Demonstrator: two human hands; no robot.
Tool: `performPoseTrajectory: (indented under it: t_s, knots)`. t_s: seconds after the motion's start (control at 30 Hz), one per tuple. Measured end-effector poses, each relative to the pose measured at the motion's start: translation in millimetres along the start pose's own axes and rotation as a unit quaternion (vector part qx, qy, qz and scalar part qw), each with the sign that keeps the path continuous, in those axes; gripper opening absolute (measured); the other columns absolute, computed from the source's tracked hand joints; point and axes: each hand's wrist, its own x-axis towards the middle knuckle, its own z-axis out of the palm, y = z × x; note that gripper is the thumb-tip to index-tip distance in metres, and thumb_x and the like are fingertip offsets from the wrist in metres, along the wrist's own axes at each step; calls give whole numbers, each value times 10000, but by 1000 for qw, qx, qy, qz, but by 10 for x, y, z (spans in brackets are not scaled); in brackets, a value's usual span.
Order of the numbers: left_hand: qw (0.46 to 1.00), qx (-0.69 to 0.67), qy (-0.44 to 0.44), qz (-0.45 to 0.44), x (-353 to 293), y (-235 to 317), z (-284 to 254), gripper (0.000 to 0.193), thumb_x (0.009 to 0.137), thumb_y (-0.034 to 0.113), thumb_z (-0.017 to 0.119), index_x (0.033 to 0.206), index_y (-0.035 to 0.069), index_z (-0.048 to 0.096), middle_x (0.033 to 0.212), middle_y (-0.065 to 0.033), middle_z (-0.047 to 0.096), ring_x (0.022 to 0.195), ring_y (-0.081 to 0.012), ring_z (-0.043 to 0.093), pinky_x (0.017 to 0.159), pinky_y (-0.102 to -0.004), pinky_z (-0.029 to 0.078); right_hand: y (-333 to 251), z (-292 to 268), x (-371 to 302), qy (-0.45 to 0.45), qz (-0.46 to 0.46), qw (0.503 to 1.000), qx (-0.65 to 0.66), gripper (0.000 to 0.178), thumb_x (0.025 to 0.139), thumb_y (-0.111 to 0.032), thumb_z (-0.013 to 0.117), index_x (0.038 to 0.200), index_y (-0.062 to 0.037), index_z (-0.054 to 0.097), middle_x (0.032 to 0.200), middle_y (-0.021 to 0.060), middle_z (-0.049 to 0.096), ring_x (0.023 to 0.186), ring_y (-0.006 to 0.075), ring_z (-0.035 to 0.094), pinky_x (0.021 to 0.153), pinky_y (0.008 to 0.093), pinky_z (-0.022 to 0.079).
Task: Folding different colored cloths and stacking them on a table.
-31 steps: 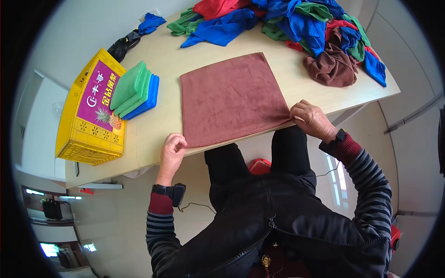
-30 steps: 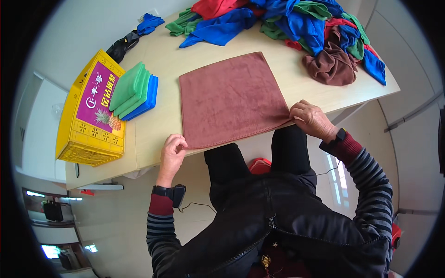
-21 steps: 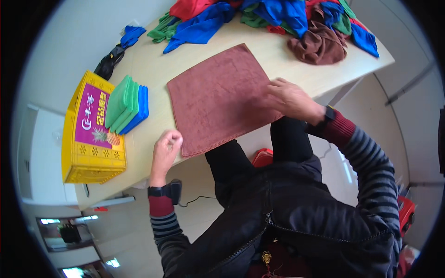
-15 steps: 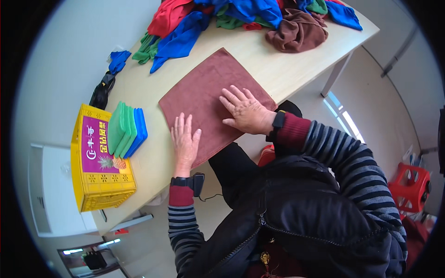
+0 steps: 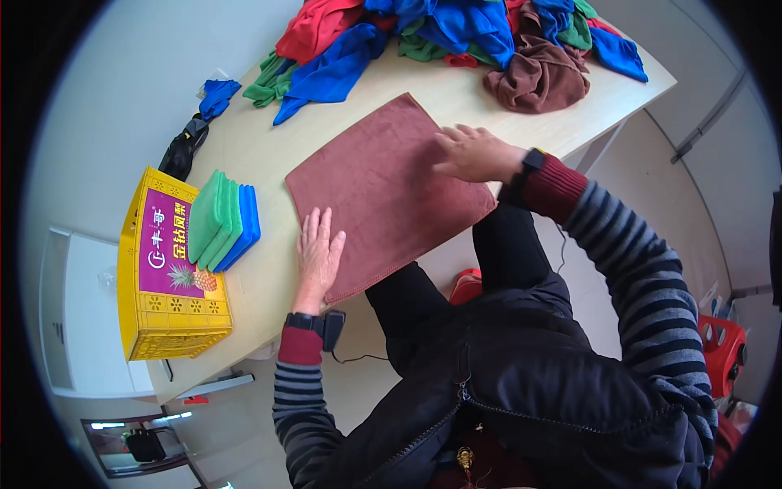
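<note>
A brown cloth (image 5: 375,196) lies spread out on the pale table (image 5: 252,171), its near corner by the table's front edge. My left hand (image 5: 318,254) rests flat on the cloth's left side, fingers stretched out. Over the cloth's right edge is my right hand (image 5: 476,155), fingers extended and holding nothing; whether it touches the cloth I cannot tell. To the left, folded green cloths (image 5: 213,216) and folded blue cloths (image 5: 245,228) lean together in a stack against a yellow box.
The yellow box (image 5: 183,326) with a purple panel stands at the table's left end. Along the far side lies a heap of crumpled cloths: red (image 5: 318,33), blue (image 5: 338,65) and brown (image 5: 542,77). A black bag (image 5: 182,151) lies behind the box. A red stool (image 5: 721,354) stands on the floor at right.
My right hand has moved right and away from me, from the cloth's middle to its right edge. My left hand has shifted slightly along the cloth's left side. The whole view has shifted a little.
</note>
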Motion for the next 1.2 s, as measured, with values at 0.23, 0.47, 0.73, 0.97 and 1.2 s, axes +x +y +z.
performPoseTrajectory:
  t_s: [0.23,0.47,0.73,0.97,1.2]
  knots:
    - [999,18,35,-26,866,-164,179,668,1026,526,407,1572,152,314,1637,-171,242,1525,-351,175,1222,-546,127,-433,164,892,40,-46,998,-35,825,982,-604,415,1594,-82,230,1658,132,213,1537,329,164,1219,484,209]
    - [998,21,28,-54,896,-282,238,669,1026,525,410,1574,154,309,1641,-171,231,1528,-350,166,1221,-550,131,-60,183,1084,51,-28,995,-79,827,984,-619,387,1596,-88,225,1678,111,159,1553,306,103,1221,487,200]
    - [996,42,63,-41,1196,-276,174,659,1026,527,411,1567,160,329,1629,-150,272,1522,-337,191,1213,-563,142,-148,-25,1445,104,-30,988,-106,820,980,-624,389,1581,-80,268,1635,120,263,1523,307,197,1206,496,228]
    - [992,84,37,-91,1616,-524,337,642,1034,555,352,1567,197,328,1629,-123,282,1522,-314,201,1212,-550,140,-228,114,1855,100,16,994,-46,809,995,-627,368,1573,-69,273,1641,145,239,1536,311,165,1228,485,182]
    - [986,53,65,-147,1604,-648,337,651,1030,576,340,1572,215,315,1628,-112,288,1523,-305,200,1208,-564,145,46,142,1948,130,64,989,-20,813,979,-635,388,1579,-97,281,1639,126,250,1538,312,158,1232,478,160]
